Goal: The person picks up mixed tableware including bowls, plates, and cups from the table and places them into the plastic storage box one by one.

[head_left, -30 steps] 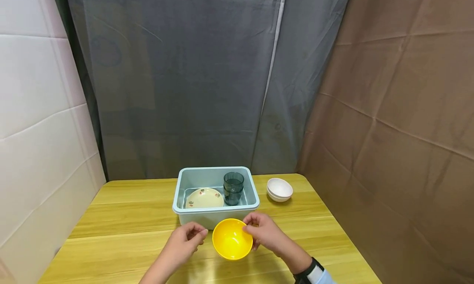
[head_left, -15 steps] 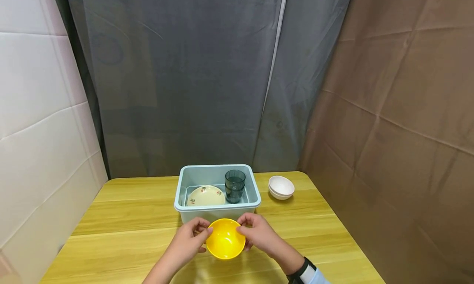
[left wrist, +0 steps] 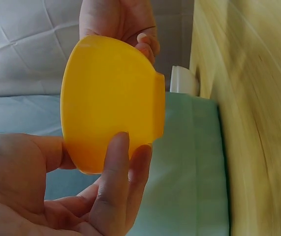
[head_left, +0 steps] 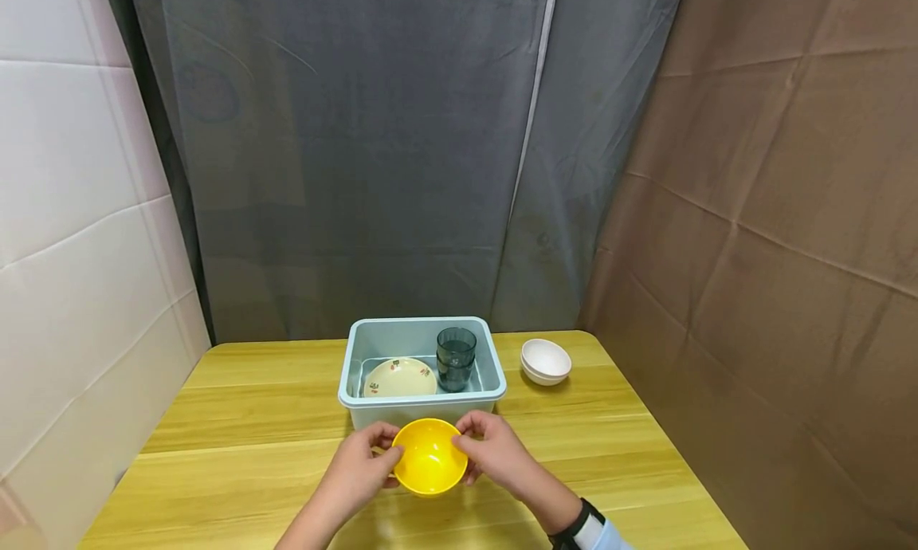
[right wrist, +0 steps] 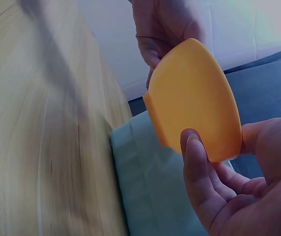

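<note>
A yellow bowl (head_left: pixel 430 457) is held up above the table in front of a pale blue bin, its inside tilted toward the head camera. My left hand (head_left: pixel 362 464) pinches its left rim, thumb at the edge and fingers against the outer wall. On the opposite side my right hand (head_left: pixel 496 454) grips the right rim in the same manner. Both wrist views show the bowl's smooth outside and foot ring, with the left hand's fingers (left wrist: pixel 114 182) and the right hand's fingers (right wrist: pixel 199 172) pressed on it.
Behind the bowl stands the pale blue bin (head_left: pixel 423 402). Inside it are a cream plate (head_left: pixel 400 379) with small printed motifs and stacked dark glass cups (head_left: pixel 456 360). White stacked bowls (head_left: pixel 546 362) sit right of the bin on the wooden table (head_left: pixel 244 422). Curtains surround the table.
My left hand, apart from the bowl a second ago, has come to its left rim and now holds it. The right hand and bowl have shifted slightly left.
</note>
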A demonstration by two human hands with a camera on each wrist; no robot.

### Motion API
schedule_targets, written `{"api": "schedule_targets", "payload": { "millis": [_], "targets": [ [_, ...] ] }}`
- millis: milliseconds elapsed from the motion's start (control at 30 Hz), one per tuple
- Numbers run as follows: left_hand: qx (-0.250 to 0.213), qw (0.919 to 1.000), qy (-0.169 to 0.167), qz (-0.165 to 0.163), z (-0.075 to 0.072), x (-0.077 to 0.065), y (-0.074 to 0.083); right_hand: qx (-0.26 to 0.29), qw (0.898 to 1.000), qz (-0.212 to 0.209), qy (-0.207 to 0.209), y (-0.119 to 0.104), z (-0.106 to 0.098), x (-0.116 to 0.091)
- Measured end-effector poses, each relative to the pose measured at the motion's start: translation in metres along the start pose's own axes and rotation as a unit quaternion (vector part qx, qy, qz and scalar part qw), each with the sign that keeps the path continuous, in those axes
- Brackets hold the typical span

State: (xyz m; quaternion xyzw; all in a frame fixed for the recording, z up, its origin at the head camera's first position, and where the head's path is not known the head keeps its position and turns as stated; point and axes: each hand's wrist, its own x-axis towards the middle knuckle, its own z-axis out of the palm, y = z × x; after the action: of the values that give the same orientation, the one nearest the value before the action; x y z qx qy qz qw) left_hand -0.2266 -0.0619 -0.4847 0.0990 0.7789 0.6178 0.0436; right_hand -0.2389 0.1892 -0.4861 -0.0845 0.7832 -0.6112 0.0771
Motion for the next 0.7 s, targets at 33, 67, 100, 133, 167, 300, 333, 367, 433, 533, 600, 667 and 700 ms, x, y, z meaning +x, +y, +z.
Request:
{"api": "schedule_targets", "payload": {
  "millis": [33,67,100,133,167,300,333,367,433,533,600,667,700],
  "targets": [
    [-0.001,1.0,0.002,0.0,0.0,0.0,0.0,0.001,1.0,0.0,0.001,0.0,0.0,0.0],
    [-0.003,1.0,0.003,-0.001,-0.001,0.0,0.0,0.001,1.0,-0.001,0.002,0.001,0.001,0.0],
    [-0.005,1.0,0.003,-0.001,-0.001,0.0,0.0,0.001,1.0,-0.002,0.003,0.001,0.001,0.0],
    [-0.006,1.0,0.004,-0.001,-0.001,0.0,0.0,0.0,1.0,-0.002,0.004,0.002,0.002,0.001],
    [-0.008,1.0,0.003,-0.001,-0.001,-0.001,0.0,-0.001,1.0,-0.002,0.005,0.002,0.002,0.001],
    [-0.006,1.0,0.002,-0.004,-0.003,-0.001,0.0,-0.007,1.0,-0.001,0.006,0.003,0.003,0.001],
    [-0.004,1.0,0.003,-0.005,-0.003,-0.001,0.0,-0.007,1.0,-0.001,0.005,0.003,0.003,0.001],
    [-0.003,1.0,0.004,-0.006,-0.003,-0.001,0.0,-0.007,1.0,-0.001,0.005,0.003,0.003,0.001],
    [0.0,1.0,0.004,-0.007,-0.004,-0.001,0.001,-0.008,1.0,-0.004,0.002,0.003,0.003,0.001],
    [0.003,0.9999,0.002,-0.01,-0.007,-0.001,0.003,-0.006,1.0,-0.014,-0.007,0.002,0.001,0.0],
    [0.006,0.9999,0.001,-0.011,-0.009,-0.001,0.005,-0.003,1.0,-0.019,-0.013,0.002,-0.001,-0.001],
    [0.008,0.9999,0.002,-0.012,-0.012,0.0,0.006,0.002,1.0,-0.021,-0.018,0.003,-0.004,-0.003],
    [0.01,0.9999,0.003,-0.011,-0.013,0.0,0.007,0.003,1.0,-0.021,-0.019,0.003,-0.006,-0.003]
  ]
}}
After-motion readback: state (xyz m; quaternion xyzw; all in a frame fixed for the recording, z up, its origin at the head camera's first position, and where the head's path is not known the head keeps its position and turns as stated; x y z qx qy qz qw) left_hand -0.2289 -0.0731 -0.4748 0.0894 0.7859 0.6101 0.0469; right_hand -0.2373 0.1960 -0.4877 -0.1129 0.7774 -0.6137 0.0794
